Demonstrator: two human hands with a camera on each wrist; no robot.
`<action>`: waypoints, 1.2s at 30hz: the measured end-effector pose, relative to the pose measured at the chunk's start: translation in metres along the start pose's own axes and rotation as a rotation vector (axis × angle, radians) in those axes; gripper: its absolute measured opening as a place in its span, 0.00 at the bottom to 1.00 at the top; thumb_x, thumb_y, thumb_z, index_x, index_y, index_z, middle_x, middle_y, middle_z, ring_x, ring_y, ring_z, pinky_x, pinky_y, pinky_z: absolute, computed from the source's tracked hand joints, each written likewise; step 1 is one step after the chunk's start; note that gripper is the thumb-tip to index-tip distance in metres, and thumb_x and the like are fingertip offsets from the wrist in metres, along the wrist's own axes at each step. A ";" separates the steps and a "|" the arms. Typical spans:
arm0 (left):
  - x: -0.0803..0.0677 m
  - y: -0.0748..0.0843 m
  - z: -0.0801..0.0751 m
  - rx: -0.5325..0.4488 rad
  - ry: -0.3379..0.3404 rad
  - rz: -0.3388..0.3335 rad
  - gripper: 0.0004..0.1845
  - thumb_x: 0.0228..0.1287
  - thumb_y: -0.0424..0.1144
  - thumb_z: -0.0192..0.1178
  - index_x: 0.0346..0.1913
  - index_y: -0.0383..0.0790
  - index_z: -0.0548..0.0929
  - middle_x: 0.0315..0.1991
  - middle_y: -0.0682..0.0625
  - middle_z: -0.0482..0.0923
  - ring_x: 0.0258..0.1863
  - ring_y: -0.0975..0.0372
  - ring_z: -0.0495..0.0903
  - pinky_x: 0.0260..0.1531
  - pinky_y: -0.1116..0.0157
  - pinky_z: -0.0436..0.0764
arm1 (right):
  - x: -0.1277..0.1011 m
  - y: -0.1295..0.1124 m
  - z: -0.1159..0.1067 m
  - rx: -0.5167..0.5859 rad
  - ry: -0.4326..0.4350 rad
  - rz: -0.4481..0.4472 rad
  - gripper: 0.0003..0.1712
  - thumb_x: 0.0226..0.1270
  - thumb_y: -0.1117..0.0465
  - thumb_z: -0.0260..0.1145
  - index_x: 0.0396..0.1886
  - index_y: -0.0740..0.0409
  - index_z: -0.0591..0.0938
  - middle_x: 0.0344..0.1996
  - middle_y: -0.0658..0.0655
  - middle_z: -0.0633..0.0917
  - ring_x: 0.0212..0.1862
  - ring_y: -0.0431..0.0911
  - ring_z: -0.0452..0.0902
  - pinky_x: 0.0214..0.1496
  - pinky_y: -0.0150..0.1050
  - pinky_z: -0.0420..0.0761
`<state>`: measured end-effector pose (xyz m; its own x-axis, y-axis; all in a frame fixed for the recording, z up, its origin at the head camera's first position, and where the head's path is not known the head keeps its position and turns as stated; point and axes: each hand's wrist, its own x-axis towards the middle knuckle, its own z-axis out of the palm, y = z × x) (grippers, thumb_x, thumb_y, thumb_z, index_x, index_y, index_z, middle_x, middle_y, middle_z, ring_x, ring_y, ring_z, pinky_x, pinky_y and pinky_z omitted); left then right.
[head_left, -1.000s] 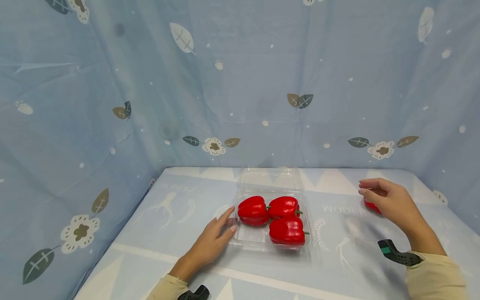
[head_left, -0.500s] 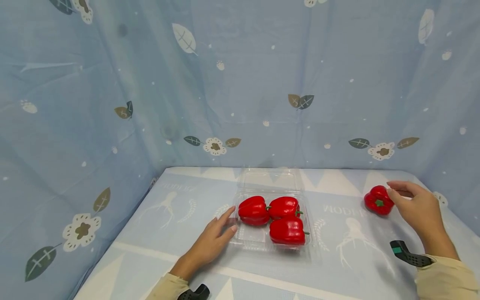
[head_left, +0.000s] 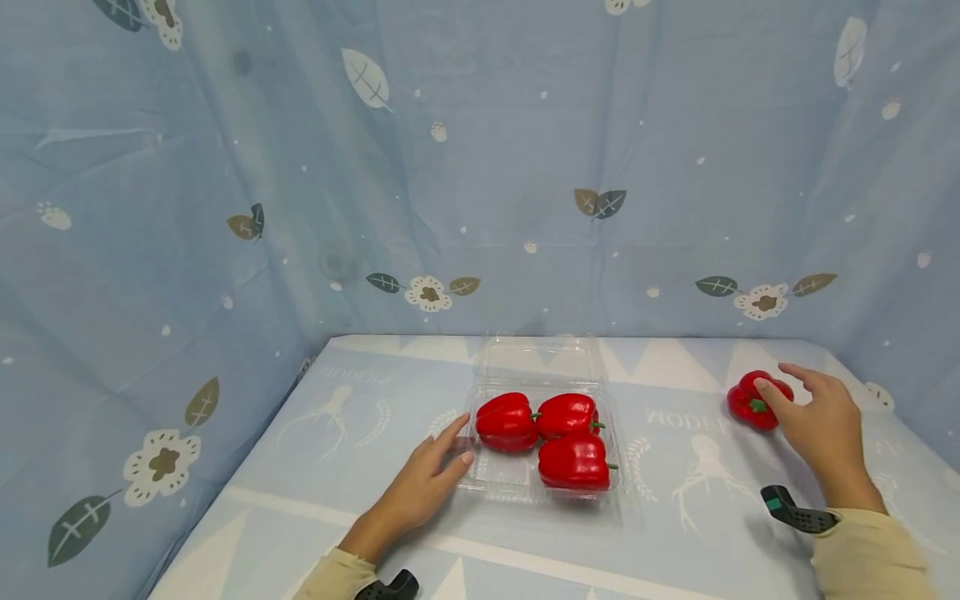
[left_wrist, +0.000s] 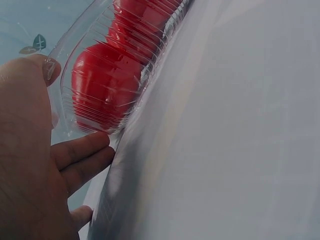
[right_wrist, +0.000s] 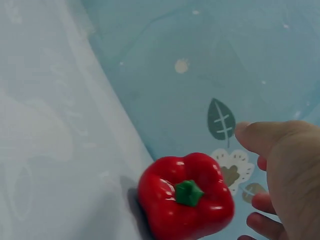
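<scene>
One loose pepper (head_left: 751,401), stem toward camera; right hand (head_left: 819,421) cupping it, left hand (head_left: 420,486) flat against tray (head_left: 480,479).

Four red peppers (head_left: 507,421) (three boxed), one clear clamshell box (head_left: 542,360), two hands (head_left: 427,479)

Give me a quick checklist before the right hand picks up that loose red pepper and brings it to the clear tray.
1. Loose pepper within reach of the right hand: ok, the fingers are at it, thumb by the stem.
2. Grip closed on the pepper: not ok, the right wrist view shows the fingers spread beside it.
3. Clear tray steadied: ok, the left hand rests against its near left corner.
4. Free slot in the tray: ok, three peppers are inside and the front left space is bare.
5. Lid out of the way: ok, it lies open behind the tray.
6. Pepper firmness: cannot tell.
</scene>
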<state>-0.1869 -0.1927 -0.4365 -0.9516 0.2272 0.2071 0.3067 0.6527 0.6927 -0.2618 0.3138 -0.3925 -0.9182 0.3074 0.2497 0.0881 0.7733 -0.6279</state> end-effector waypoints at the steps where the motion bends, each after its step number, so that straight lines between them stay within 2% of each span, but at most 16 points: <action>1: 0.000 0.000 0.000 0.001 0.001 0.000 0.30 0.70 0.52 0.51 0.73 0.58 0.58 0.58 0.55 0.77 0.67 0.55 0.63 0.69 0.46 0.48 | -0.001 0.001 0.003 -0.002 0.004 -0.007 0.40 0.67 0.42 0.58 0.71 0.60 0.62 0.66 0.76 0.60 0.66 0.71 0.53 0.51 0.70 0.68; 4: -0.001 0.000 0.001 -0.001 -0.002 0.010 0.31 0.70 0.53 0.51 0.73 0.57 0.58 0.58 0.54 0.77 0.67 0.54 0.64 0.69 0.45 0.48 | -0.003 0.002 0.009 0.000 0.015 -0.023 0.40 0.67 0.44 0.59 0.72 0.61 0.61 0.66 0.75 0.59 0.68 0.70 0.50 0.52 0.71 0.67; 8: -0.001 0.000 0.001 -0.002 -0.008 0.020 0.31 0.71 0.53 0.50 0.73 0.56 0.58 0.58 0.53 0.77 0.67 0.53 0.64 0.69 0.44 0.48 | -0.005 0.003 0.016 -0.001 0.020 -0.045 0.41 0.67 0.46 0.60 0.72 0.61 0.60 0.65 0.77 0.59 0.66 0.72 0.51 0.48 0.70 0.71; 15: 0.001 0.002 -0.001 -0.009 -0.002 0.006 0.30 0.71 0.51 0.52 0.73 0.59 0.58 0.58 0.53 0.77 0.66 0.54 0.65 0.69 0.44 0.48 | -0.005 0.005 0.022 -0.005 -0.024 -0.006 0.46 0.65 0.46 0.63 0.74 0.59 0.54 0.67 0.78 0.53 0.67 0.74 0.46 0.44 0.71 0.71; 21: 0.000 0.004 -0.002 -0.010 0.001 -0.008 0.31 0.70 0.52 0.51 0.73 0.59 0.57 0.58 0.53 0.77 0.67 0.53 0.63 0.69 0.44 0.48 | -0.003 0.006 0.029 -0.016 -0.057 0.010 0.48 0.65 0.44 0.62 0.75 0.57 0.50 0.66 0.80 0.51 0.66 0.76 0.45 0.46 0.72 0.70; 30: 0.001 0.003 -0.003 -0.008 0.003 0.002 0.31 0.70 0.54 0.51 0.73 0.59 0.57 0.58 0.56 0.77 0.67 0.56 0.64 0.69 0.45 0.48 | -0.002 0.005 0.034 0.011 -0.048 0.066 0.47 0.62 0.49 0.66 0.73 0.61 0.55 0.64 0.79 0.55 0.65 0.74 0.50 0.47 0.70 0.71; 36: 0.001 0.002 -0.001 -0.024 0.008 0.014 0.31 0.71 0.49 0.52 0.74 0.57 0.58 0.57 0.56 0.78 0.67 0.55 0.64 0.68 0.43 0.50 | -0.003 0.003 0.033 0.008 -0.031 0.080 0.47 0.62 0.48 0.67 0.73 0.61 0.55 0.64 0.78 0.57 0.65 0.73 0.52 0.48 0.70 0.72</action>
<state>-0.1869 -0.1920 -0.4341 -0.9474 0.2305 0.2218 0.3192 0.6324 0.7059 -0.2717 0.2969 -0.4196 -0.9200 0.3502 0.1759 0.1582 0.7424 -0.6510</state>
